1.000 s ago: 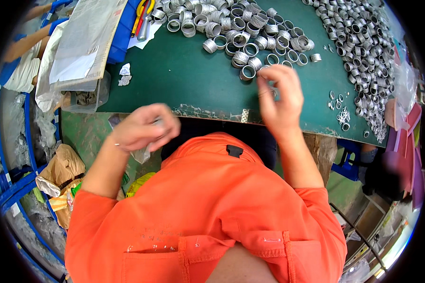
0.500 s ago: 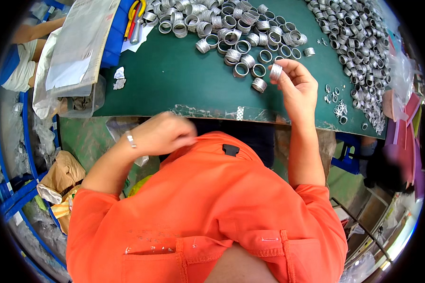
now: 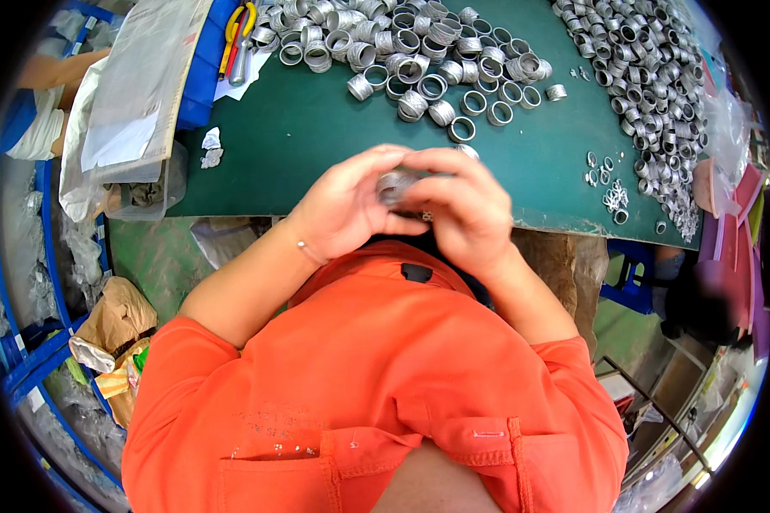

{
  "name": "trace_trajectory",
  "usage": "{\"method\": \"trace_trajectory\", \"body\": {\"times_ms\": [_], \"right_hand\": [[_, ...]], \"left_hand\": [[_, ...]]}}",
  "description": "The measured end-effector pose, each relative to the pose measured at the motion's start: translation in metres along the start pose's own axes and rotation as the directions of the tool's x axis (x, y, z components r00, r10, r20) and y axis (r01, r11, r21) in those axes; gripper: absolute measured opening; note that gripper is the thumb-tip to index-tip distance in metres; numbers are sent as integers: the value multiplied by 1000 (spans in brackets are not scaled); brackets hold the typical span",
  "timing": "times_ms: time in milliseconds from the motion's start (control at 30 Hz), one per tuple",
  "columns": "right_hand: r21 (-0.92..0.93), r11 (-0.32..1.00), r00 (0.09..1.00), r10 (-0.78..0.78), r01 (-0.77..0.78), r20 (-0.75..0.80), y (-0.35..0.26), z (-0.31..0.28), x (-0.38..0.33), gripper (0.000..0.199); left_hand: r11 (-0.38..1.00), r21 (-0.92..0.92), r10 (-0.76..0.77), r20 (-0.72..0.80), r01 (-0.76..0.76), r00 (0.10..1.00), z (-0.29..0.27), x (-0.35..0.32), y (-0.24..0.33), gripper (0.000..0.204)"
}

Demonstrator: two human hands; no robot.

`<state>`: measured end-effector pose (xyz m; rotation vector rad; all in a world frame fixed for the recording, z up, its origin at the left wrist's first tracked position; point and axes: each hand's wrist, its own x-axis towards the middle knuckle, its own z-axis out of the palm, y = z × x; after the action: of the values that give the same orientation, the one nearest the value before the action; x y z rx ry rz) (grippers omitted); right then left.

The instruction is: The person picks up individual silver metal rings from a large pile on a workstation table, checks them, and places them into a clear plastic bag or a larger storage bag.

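- A metal ring (image 3: 395,185), silvery and ribbed, sits between the two hands at the near edge of the table, just above the person's chest.
- The left hand (image 3: 346,205) curls around the ring from the left, fingers closed on it and thumb pointing toward the other hand.
- The right hand (image 3: 462,205) meets it from the right, fingers bent over the top of the ring and touching the left hand's fingertips; most of the ring is hidden under these fingers.
- The green table (image 3: 316,128) carries a spread pile of rings (image 3: 411,51) across its far middle, well apart from the hands, and a denser heap (image 3: 650,77) along the right side.
- A few small washers (image 3: 612,192) lie near the right edge of the table.
- Yellow-handled pliers (image 3: 239,30) rest at the far left, beside a blue bin (image 3: 201,81) and clear plastic bags (image 3: 137,94).
- To the left of the table, crumpled brown paper (image 3: 115,321) lies among blue frames.
- Both forearms rise from the orange shirt (image 3: 376,385) and converge, elbows spread, wrists bent inward; a thin bracelet (image 3: 306,250) circles the left wrist.
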<state>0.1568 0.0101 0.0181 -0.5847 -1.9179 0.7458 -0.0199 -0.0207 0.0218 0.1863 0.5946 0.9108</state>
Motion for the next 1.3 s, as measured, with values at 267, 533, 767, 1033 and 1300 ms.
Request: {"method": "trace_trajectory", "body": {"times_ms": [267, 533, 767, 1033, 1300], "right_hand": [[-428, 871, 966, 260, -241, -16, 21, -27, -2, 25], [161, 716, 711, 697, -680, -98, 23, -33, -7, 14], [424, 503, 589, 803, -753, 94, 14, -37, -3, 16], [425, 589, 661, 750, -688, 31, 14, -36, -8, 16], [56, 998, 994, -34, 28, 102, -1, 0, 17, 23]], "left_hand": [[797, 563, -246, -24, 216, 969, -99, -129, 53, 17], [-441, 834, 79, -332, 331, 940, -151, -130, 23, 39], [-424, 841, 372, 500, -335, 782, -2, -11, 30, 22], [-324, 868, 667, 492, -376, 560, -15, 62, 40, 21], [989, 148, -13, 127, -6, 992, -4, -5, 21, 44]]}}
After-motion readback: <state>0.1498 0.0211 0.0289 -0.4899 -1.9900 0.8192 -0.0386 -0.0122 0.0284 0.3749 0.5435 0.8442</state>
